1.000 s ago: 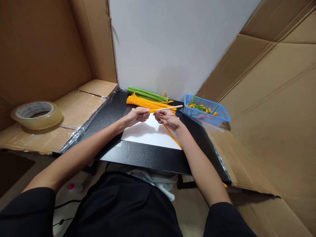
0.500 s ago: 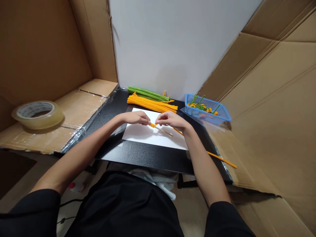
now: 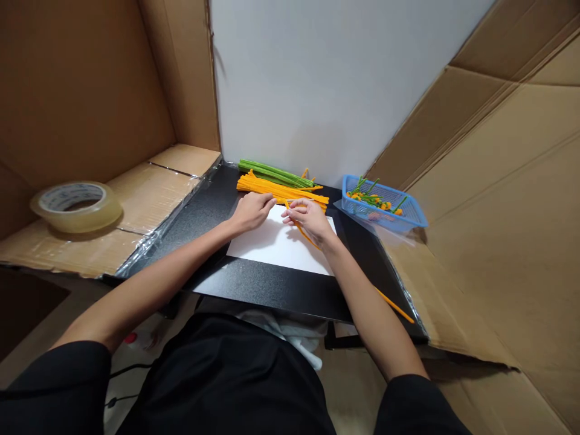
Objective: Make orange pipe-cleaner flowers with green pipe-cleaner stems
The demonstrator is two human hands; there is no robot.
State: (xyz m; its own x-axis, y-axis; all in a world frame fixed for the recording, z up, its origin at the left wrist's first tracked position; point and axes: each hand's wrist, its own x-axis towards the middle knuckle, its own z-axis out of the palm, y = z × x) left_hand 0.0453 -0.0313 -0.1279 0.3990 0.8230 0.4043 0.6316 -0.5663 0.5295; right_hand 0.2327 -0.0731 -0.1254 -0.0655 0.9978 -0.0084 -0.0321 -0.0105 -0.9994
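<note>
A white wall (image 3: 335, 72) backs the workstation; cardboard panels (image 3: 507, 199) enclose both sides. A black surface (image 3: 254, 289) extends forward from the wall. A white paper sheet (image 3: 281, 251) lies on the surface, below the hands. At right rear, a blue perforated plastic basket (image 3: 410, 225) contains orange-and-green pipe-cleaner pieces. At left, a roll of clear tape (image 3: 86, 220) lies flat on cardboard. An orange pipe-cleaner bundle (image 3: 276, 188) lies behind the paper; a green pipe-cleaner bundle (image 3: 272, 172) lies behind it, next to the wall. Left hand (image 3: 252, 210): fingers closed on the left end of the orange coil. Right hand (image 3: 308, 219): fingers narrow, gripping the orange strand (image 3: 394, 304), which passes beneath the right forearm. A thin pale stick (image 3: 309, 200) projects rightward from the orange coil (image 3: 281, 200), located between the hands, above the paper's rear edge.
</note>
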